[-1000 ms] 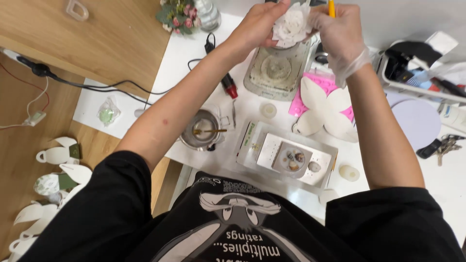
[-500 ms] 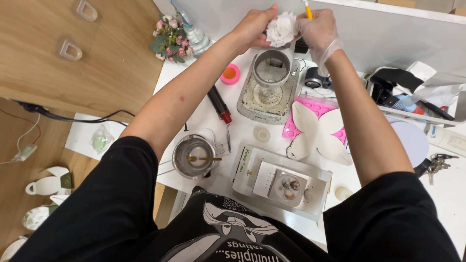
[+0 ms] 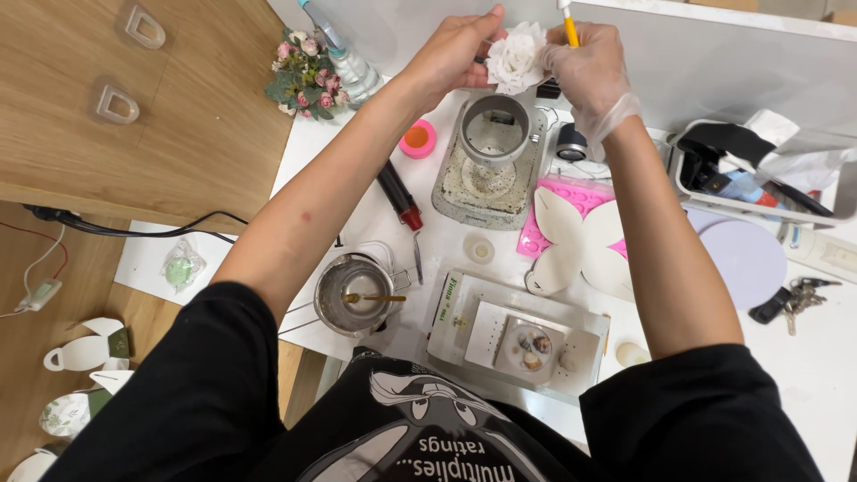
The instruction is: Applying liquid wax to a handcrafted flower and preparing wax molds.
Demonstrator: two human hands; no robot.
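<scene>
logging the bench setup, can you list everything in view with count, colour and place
white flower: 1, white, held up between both hands
yellow tool: 1, yellow handle, in right hand
steel ring on tray: 1, grey, below the flower
small bouquet: 1, pink and green, far left of white table
round pink pot: 1, pink with orange top, left of tray
red-tipped tool: 1, black and red, beside the left forearm
metal cup: 1, silver, near table edge
pink mould: 1, pink, under white cut-outs
white cut-outs: 2, white, centre right
clear box: 1, clear, nearest the person
lilac disc: 1, pale purple, right
keys: 1 bunch, dark, right
left hand: bare, on flower
right hand: clear glove, holding the tool
</scene>
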